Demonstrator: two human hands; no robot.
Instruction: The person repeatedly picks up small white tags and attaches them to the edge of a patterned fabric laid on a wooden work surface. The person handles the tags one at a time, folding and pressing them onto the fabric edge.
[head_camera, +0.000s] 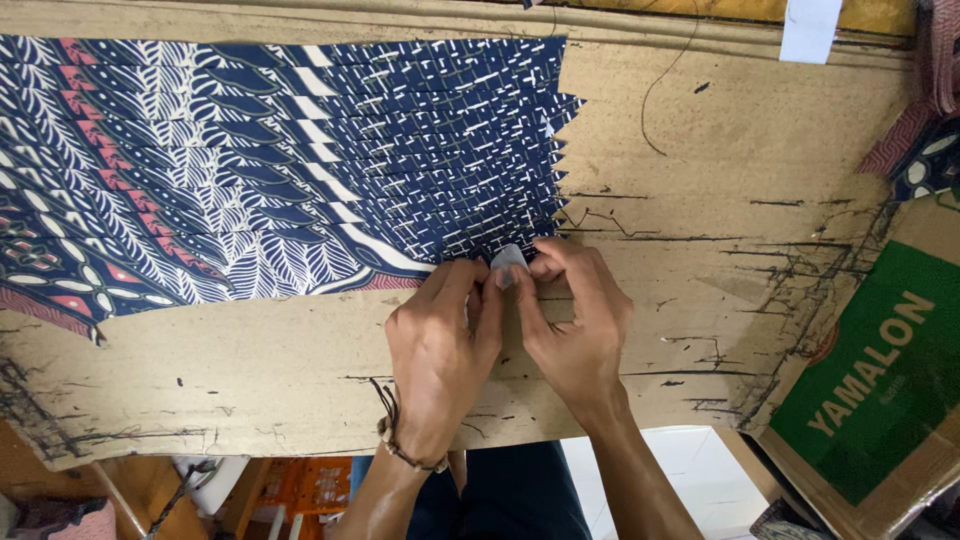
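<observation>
Fabric strips (290, 160) with a navy, white and red leaf print lie fanned in overlapping layers across the left and middle of a worn cardboard board (700, 180), their right ends cut into a row of zigzag points. At the bottom right corner of that stack we pinch a small white tag (508, 258) between our two hands. Our left hand (440, 350) is curled, its fingertips pressing on the lower edge of the fabric and against the left side of the tag. Our right hand (575, 320) is curled too, thumb and forefinger closed on the right side of the same tag, so the two hands touch each other just below it. We cannot tell whether the tag is fixed to the cloth or only lying on it.

A beaded bracelet with a dark cord (400, 440) circles our left wrist. The board is scored with many dark cut marks, thickest to the right of our hands. A thin black thread (655, 100) curls over the bare board near the top right, well apart from the fabric. A white slip of paper (810, 30) hangs at the top edge. A green-topped box (880, 390) sits at the right, beside the board's corner. More patterned cloth (930, 150) shows at the upper right edge.
</observation>
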